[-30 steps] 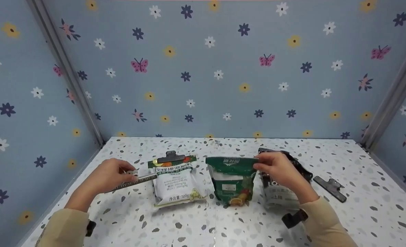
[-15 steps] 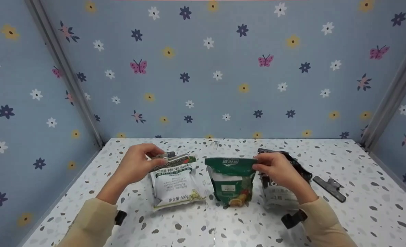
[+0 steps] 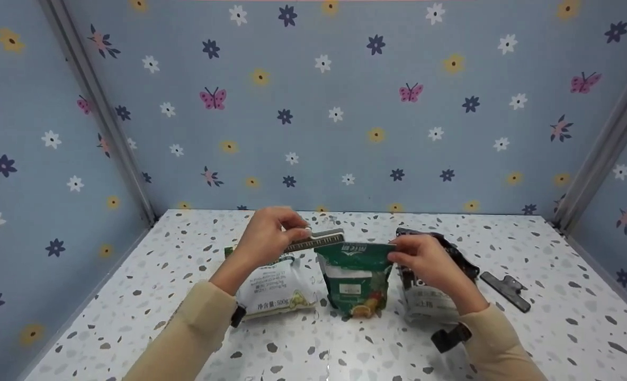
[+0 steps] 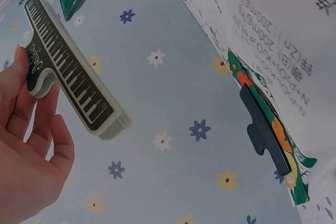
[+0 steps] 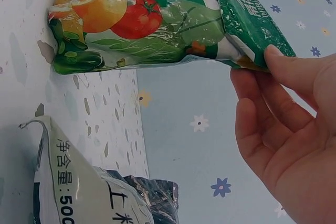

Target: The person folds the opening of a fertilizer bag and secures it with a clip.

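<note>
My left hand (image 3: pixel 268 235) pinches a clip with a piano-key pattern (image 4: pixel 68 66) by its handle; the word "Music" is printed on it. In the head view the clip's far end overlaps the top left edge of a green bag (image 3: pixel 351 280). That bag stands upright, printed with oranges and a tomato, its top folded over. Thumb and fingers of my right hand (image 3: pixel 424 259) pinch the bag's top right corner. Behind my left forearm is a white bag (image 3: pixel 276 291), its top closed by a black clip (image 4: pixel 265 129).
A black and white bag (image 3: pixel 424 299) stands to the right, partly behind my right hand. Farther right, a loose black clip (image 3: pixel 505 291) lies on the speckled tabletop (image 3: pixel 303 349). Blue flowered panels (image 3: pixel 313 132) enclose the back and sides.
My left hand has carried the piano-key clip rightward, past the white bag, to the top of the green bag. My right hand keeps its pinch on the green bag's corner.
</note>
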Action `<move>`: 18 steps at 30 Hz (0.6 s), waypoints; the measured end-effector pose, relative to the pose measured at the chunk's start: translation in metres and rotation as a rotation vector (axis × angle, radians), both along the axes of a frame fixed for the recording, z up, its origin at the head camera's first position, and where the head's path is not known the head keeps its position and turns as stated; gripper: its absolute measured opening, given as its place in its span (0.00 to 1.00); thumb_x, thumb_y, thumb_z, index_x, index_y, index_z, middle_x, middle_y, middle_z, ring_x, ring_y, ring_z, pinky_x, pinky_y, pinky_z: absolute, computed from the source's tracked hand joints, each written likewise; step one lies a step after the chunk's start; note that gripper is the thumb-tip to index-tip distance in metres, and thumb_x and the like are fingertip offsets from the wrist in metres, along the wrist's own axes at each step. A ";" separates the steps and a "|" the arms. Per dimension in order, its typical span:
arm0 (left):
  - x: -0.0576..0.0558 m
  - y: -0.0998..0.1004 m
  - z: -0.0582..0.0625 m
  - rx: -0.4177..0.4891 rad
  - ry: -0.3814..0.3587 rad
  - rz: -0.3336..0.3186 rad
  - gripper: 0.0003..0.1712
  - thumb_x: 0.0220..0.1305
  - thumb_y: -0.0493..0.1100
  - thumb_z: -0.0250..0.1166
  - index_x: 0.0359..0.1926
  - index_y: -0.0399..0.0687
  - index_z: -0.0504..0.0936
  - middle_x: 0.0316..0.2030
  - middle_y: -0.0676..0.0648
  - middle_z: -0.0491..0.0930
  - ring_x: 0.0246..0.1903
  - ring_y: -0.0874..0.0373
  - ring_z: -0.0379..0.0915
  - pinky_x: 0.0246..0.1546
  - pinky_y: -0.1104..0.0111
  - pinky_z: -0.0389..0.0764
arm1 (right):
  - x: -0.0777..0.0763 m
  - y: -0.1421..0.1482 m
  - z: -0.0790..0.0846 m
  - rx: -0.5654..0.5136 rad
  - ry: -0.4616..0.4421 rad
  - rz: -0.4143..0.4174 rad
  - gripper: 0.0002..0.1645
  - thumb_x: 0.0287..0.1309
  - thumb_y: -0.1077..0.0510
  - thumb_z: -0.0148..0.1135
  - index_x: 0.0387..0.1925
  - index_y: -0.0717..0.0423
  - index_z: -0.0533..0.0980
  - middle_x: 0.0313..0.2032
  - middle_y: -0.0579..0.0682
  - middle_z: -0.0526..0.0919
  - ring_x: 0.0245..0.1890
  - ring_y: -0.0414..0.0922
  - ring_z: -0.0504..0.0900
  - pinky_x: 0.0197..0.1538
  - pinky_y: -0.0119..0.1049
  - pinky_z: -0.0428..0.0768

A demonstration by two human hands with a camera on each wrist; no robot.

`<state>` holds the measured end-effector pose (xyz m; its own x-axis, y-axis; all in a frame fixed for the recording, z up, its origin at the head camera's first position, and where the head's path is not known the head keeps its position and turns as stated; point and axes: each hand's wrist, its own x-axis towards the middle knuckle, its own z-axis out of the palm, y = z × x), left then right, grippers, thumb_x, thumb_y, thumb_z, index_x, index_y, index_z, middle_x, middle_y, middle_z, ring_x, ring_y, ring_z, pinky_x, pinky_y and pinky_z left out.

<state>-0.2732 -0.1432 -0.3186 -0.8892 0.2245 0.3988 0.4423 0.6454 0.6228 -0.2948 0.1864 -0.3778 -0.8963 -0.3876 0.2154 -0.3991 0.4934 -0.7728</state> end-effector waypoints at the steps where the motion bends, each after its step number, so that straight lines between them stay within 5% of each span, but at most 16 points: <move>1: -0.001 0.004 0.001 -0.011 -0.007 -0.002 0.01 0.62 0.43 0.72 0.35 0.55 0.90 0.32 0.59 0.82 0.35 0.59 0.76 0.35 0.61 0.77 | 0.000 0.000 0.000 0.003 0.005 0.001 0.08 0.66 0.61 0.64 0.45 0.54 0.84 0.36 0.48 0.85 0.35 0.48 0.82 0.39 0.53 0.80; 9: -0.010 0.030 0.002 -0.119 -0.010 -0.049 0.05 0.64 0.45 0.70 0.40 0.54 0.90 0.34 0.58 0.82 0.36 0.60 0.77 0.39 0.61 0.79 | -0.001 -0.004 0.001 0.029 0.028 0.008 0.10 0.67 0.61 0.64 0.47 0.54 0.83 0.37 0.47 0.84 0.32 0.50 0.79 0.34 0.42 0.77; 18: -0.015 0.060 -0.002 -0.156 -0.032 -0.125 0.05 0.66 0.46 0.69 0.40 0.56 0.89 0.33 0.58 0.80 0.36 0.62 0.76 0.38 0.63 0.80 | -0.001 -0.004 0.001 -0.031 -0.049 -0.047 0.19 0.65 0.61 0.66 0.56 0.53 0.75 0.37 0.49 0.84 0.38 0.46 0.83 0.45 0.53 0.79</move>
